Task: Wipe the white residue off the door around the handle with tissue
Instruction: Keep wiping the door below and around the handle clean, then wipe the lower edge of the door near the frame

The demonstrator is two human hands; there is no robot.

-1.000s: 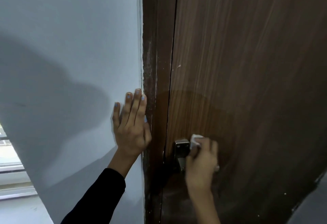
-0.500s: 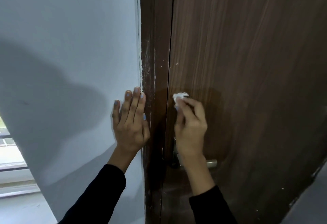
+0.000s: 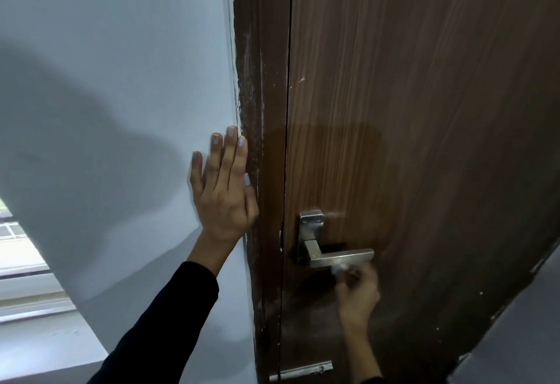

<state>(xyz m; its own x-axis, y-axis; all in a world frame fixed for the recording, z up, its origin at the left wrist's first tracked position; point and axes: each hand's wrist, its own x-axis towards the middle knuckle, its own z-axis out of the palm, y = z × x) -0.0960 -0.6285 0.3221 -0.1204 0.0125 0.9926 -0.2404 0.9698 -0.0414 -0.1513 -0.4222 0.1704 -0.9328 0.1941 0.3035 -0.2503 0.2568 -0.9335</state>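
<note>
Tissue is pinched in my right hand, blurry, just under the handle against the door. Left hand is flat on the wall, fingers spread-ish, holding nothing. I'm mid-wipe below the lever; next I'd guess the pale haze lower down needs firmer rubbing.

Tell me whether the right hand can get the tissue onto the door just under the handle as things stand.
Probably yes. The right hand holds the tissue right below the handle, close to the door, and nothing stands between them. The left hand rests flat on the wall, out of the way.
</note>
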